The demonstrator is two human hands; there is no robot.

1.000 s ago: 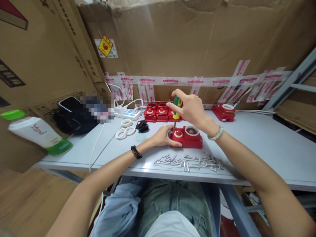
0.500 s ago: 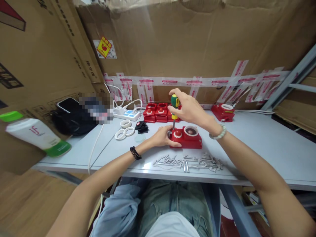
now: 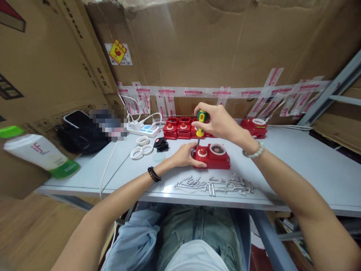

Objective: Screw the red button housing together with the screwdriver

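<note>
A red housing (image 3: pixel 212 163) with a white-ringed round window and a red button lies on the table in front of me. My left hand (image 3: pixel 186 155) grips its left end, thumb along the near side. My right hand (image 3: pixel 221 121) is closed around the green and yellow handle of a screwdriver (image 3: pixel 200 123). The shaft points down, slightly tilted, with its tip at the housing's far left corner; the tip's exact contact is hard to make out. Loose screws and metal pins (image 3: pixel 194 183) lie scattered on the near side of the housing.
Several red housings (image 3: pixel 170 130) stand in a row at the back, and another red housing (image 3: pixel 253 128) sits at back right. White rings (image 3: pixel 136 152), black pieces (image 3: pixel 161 144) and a power strip (image 3: pixel 144 130) are to the left. A bottle (image 3: pixel 42 154) leans at far left.
The screwdriver handle has tipped a little to the right, and my right hand has shifted slightly with it. My left hand keeps its hold on the housing.
</note>
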